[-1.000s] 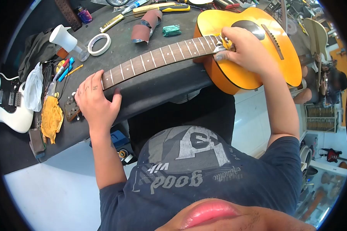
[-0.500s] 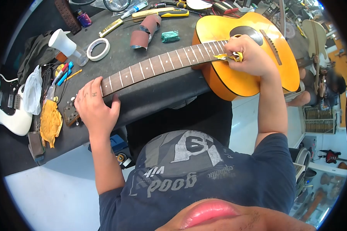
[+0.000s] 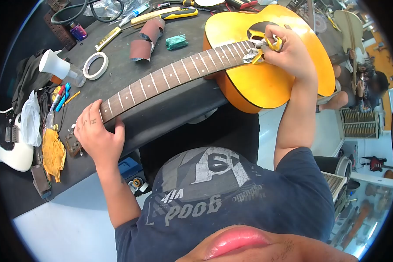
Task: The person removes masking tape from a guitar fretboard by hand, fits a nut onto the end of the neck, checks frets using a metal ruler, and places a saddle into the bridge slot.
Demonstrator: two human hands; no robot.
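Guitar [image 3: 270, 87]: face up on the tabletop [image 3: 113, 83], frets showing, headstock at the left hand.
Left hand [image 3: 96, 135]: at the headstock end of the guitar; fingers bent over the neck and held close together, thumb set apart on the near side, gripping nothing but the neck.
Right hand [image 3: 292, 56]: over the guitar's body, beside the soundhole; fingers curled closed, pinching the scrap.
Scrap [image 3: 252, 56]: crumpled, yellow and silvery, at the last frets of the guitar, partly hidden by the fingers.
Finger letters: inked on the left hand; an H reads clearly, the rest less surely.
Shirt [image 3: 231, 192]: on the near side of the guitar; "good" reads in grey letters, smaller print too blurred to make out.
Knife [image 3: 177, 14]: beyond the guitar's neck, yellow and black; handle lettering too small to read.
Sandpaper [image 3: 140, 50]: curled, reddish brown, between knife and neck.
Packet [image 3: 176, 42]: green, between sandpaper and guitar body.
Tape [image 3: 95, 65]: pale ring beyond the neck, on the headstock side of the sandpaper.
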